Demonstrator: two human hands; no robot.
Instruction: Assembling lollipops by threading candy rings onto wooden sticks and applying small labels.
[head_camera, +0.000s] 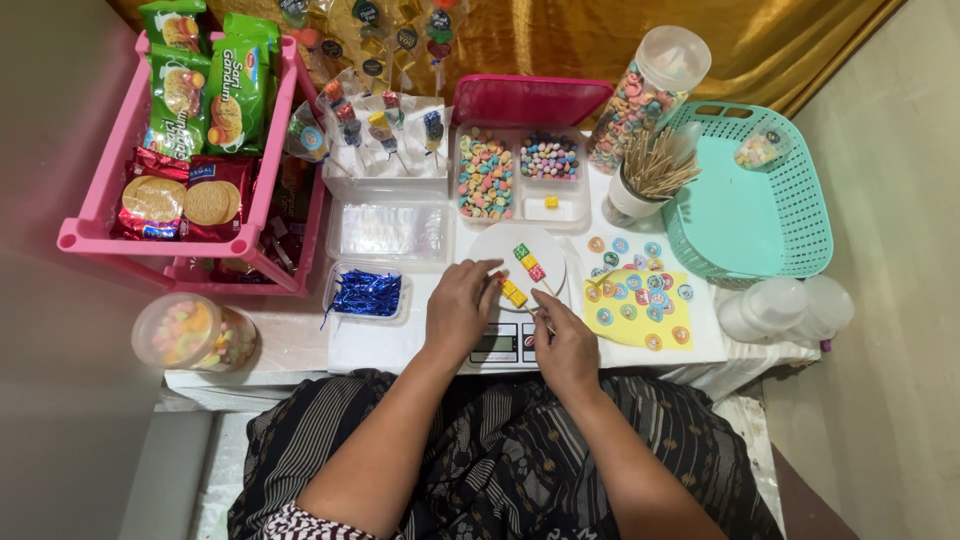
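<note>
**Both hands on a candy skewer at the white plate**

Candy skewer (514, 292): thin stick with a yellow cube on it, lying across the near rim of the white plate (492, 248). Plate sits on a small kitchen scale (505, 343) at the front-middle of the desk (300, 345). Left hand (460, 310) has fingertips pinched on the yellow cube end. Right hand (566, 345) fingers closed on the stick's lower end, just beside the plate's near rim. More candy cubes (529, 262), green, yellow and red, lie in a row on the plate, apart from both hands.

Left of the plate: small clear tub of blue foil twist ties (366, 293), behind it a clear tray of plastic bags (390, 230). Behind the plate: divided clear box of coloured candies (518, 172) with its pink lid (528, 100) standing open. Back-left of that, a white tray with finished wrapped skewers (385, 130).

Right of the plate: yellow sheet of round stickers (640, 300), loose ones beside it. Behind it a white cup of wooden sticks (650, 175) and a tall clear jar of candy rings (645, 95). Right edge: teal basket (800, 200), two clear lidded cups (785, 305) near the front-right corner.

Left edge: pink rack (100, 190) with biscuit packs (205, 95). Front-left corner: round tub of pastel candies (192, 333).
</note>
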